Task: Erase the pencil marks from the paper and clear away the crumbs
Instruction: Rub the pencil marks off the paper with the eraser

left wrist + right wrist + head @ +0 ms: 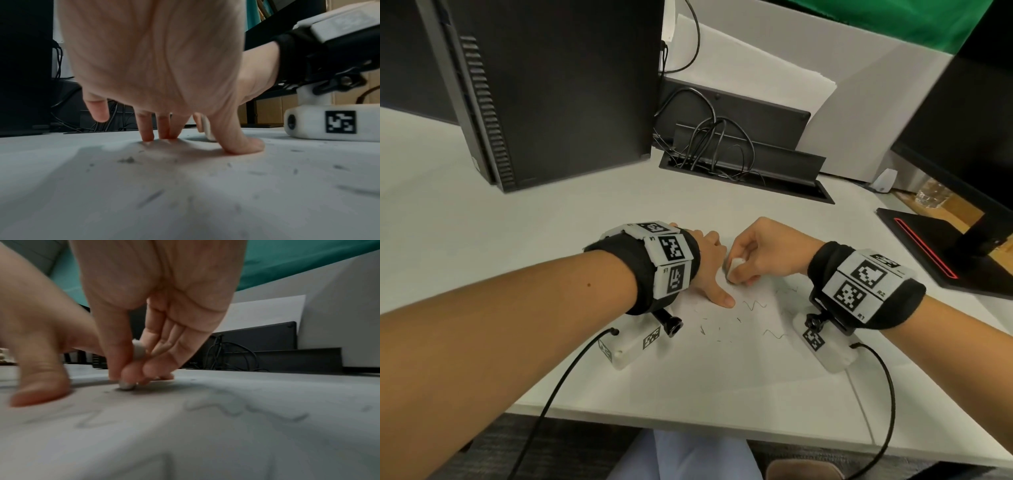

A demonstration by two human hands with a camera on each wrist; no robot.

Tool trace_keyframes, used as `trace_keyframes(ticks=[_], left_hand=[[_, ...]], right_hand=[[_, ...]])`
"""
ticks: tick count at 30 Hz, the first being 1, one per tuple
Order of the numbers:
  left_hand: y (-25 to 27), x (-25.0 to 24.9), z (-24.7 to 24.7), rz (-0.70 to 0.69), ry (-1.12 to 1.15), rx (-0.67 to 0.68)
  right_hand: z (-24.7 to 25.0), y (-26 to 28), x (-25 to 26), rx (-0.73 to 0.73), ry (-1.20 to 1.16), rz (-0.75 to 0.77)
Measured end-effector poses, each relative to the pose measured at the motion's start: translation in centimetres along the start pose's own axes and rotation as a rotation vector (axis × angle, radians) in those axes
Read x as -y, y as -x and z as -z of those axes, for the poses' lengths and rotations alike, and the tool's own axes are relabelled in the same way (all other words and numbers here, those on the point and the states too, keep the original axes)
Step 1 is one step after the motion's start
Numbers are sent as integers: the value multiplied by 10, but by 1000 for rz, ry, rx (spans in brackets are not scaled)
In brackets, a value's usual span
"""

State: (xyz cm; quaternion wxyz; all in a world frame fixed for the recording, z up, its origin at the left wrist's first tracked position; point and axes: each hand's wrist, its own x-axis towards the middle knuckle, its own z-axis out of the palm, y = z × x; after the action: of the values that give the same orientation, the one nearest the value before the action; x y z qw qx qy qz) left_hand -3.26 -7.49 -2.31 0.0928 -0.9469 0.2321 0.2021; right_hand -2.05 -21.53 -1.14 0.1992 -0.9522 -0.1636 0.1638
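A white sheet of paper (722, 349) lies on the desk, with wavy pencil marks (755, 304) and dark eraser crumbs (127, 160) scattered over it. My left hand (709, 267) presses its straight fingertips (148, 136) and thumb down on the paper. My right hand (756, 257) pinches a small white eraser (734, 265) between thumb and fingers. In the right wrist view the eraser (138, 350) stands upright with its grey lower end on the paper. Faint zigzag marks (242, 412) lie in front of it.
A black computer tower (544, 89) stands at the back left. An open cable tray (743, 174) with black cords sits behind the paper. A monitor stand (941, 253) is at the right. Cables run from both wrist cameras over the desk's front edge.
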Motion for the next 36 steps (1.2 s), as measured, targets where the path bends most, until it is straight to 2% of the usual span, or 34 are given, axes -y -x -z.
trace_keyframes(ticks=[4,8,11,15,19,22,26,29,30,33,36], left_hand=[[2,0,2,4,-8,10],[1,0,1,9,-15,12],[1,0,2,7,-18,13],[0,-1,2,11,-29,15],[1,-1,2,7,-22,13],[0,-1,2,8,-32,8],[0,-2,1,4,-34,2],[-1,-1,1,8,-44,3],[-1,0,2,8,-47,4],[0,-2,3,10,-44,4],[-1,-2,2,10,-37,13]], right_hand=[[4,-3,-1,-114,38,-25],[2,2,0,-22,32,-2],[6,2,-2,-114,77,-20],[4,8,-2,8,39,-15],[8,8,-7,-84,73,-39],[5,11,-5,-1,49,-18],[10,7,-8,-117,99,-47],[3,11,-1,-6,67,-2],[2,11,-1,-5,51,5],[7,7,-5,-135,102,-25],[4,8,-4,-53,112,-26]])
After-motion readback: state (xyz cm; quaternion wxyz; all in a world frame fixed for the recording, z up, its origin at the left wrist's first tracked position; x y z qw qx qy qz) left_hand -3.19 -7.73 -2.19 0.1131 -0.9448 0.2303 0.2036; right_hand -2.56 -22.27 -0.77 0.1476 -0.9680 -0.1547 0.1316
